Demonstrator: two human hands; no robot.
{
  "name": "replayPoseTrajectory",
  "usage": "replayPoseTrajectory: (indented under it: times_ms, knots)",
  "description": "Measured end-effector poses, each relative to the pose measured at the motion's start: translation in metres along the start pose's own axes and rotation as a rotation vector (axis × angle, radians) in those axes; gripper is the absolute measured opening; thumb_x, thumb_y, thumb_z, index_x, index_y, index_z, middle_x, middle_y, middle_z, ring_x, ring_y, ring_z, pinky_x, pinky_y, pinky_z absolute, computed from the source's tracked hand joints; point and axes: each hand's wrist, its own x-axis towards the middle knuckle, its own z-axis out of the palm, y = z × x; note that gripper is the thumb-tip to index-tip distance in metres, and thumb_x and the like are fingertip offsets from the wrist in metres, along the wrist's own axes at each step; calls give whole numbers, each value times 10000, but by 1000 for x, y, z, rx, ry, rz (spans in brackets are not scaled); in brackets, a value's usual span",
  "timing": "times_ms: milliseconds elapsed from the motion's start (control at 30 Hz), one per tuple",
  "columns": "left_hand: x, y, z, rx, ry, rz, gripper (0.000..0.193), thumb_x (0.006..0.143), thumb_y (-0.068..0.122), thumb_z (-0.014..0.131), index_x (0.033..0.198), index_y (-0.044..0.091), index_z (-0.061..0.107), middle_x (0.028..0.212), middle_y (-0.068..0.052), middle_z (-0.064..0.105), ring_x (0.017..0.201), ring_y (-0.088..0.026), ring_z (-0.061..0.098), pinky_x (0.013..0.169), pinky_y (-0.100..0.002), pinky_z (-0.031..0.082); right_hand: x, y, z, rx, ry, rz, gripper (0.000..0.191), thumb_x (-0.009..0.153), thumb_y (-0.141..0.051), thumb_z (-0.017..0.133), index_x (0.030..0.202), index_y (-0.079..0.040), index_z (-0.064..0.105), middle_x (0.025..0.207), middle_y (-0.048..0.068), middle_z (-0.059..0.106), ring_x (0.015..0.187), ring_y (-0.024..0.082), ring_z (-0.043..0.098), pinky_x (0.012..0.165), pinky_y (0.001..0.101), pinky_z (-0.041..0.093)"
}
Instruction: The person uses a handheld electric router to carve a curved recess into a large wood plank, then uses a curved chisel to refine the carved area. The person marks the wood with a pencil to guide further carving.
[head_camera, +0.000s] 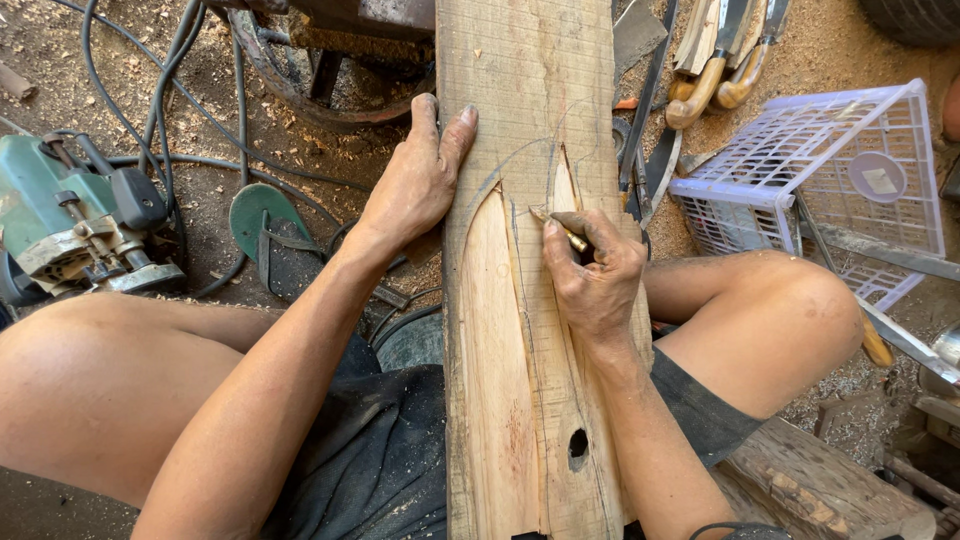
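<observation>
My left hand (415, 185) lies flat and open, gripping nothing, on the left edge of a long wooden plank (530, 400) across my lap. My right hand (592, 272) pinches a pencil (560, 228), its tip touching the plank's middle.

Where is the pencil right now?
In the head view, the pencil is pinched in the right hand, tip on the wooden plank by the drawn curves, right of the left hand.
</observation>
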Motion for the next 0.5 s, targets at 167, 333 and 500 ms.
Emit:
replayPoseTrajectory:
  times_ms: [167,333,500]
  knots:
    - [0,2,0,1,-16,-50,667,1049,494,354,1440,-39,262,1225,-388,629,1057,-435,729,884,-495,599,-2,2,-1,90,-9,-15,105,992,-94,666,962,-10,721,715,23,686,590,50,611,501,216,455]
    - [0,3,0,0,-16,-49,667,1047,494,352,1429,-49,280,1213,-385,640,1048,-430,736,867,-491,608,-2,3,2,61,39,12,104,987,-99,685,975,0,712,724,26,700,617,47,634,529,212,472]
    - [0,0,-1,-17,-5,-17,673,1056,493,361,1431,-58,276,1213,-392,639,1058,-436,733,909,-484,594,0,1,-2,30,-62,-68,103,980,-99,705,998,-7,745,739,30,707,596,59,596,516,225,435]
